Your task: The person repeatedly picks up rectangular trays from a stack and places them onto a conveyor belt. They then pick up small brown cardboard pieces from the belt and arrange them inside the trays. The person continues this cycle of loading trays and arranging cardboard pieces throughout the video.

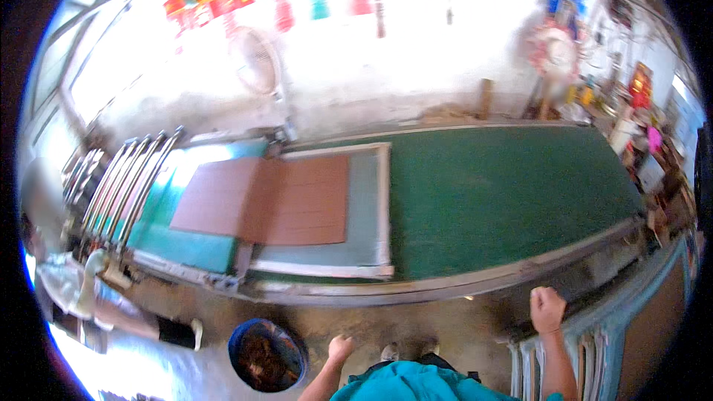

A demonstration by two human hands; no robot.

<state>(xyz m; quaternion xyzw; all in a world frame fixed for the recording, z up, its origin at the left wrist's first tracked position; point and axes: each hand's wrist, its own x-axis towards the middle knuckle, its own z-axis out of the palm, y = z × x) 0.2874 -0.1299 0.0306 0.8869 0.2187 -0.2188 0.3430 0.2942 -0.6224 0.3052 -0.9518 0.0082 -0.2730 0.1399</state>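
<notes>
My left hand (341, 347) is low in the picture, its fingers curled in, with nothing seen in them. Further right, my right hand (547, 310) is held up in a loose fist, and no object shows in it. Both hands are apart from the long green-topped table (512, 193) in front of me. On its left half lies a pale-edged framed screen (368, 215). A reddish-brown rectangular sheet or panel (308, 200) spans the screen's mesh and the brighter green surface to its left.
A blue bucket (303, 353) with dark contents stands on the floor left of my left hand. Several frames (587, 364) stand upright beside my right forearm. Dark rollers or bars (148, 178) cross the table's left end. Another person (63, 282) is at the far left. A fan (255, 59) stands behind the table.
</notes>
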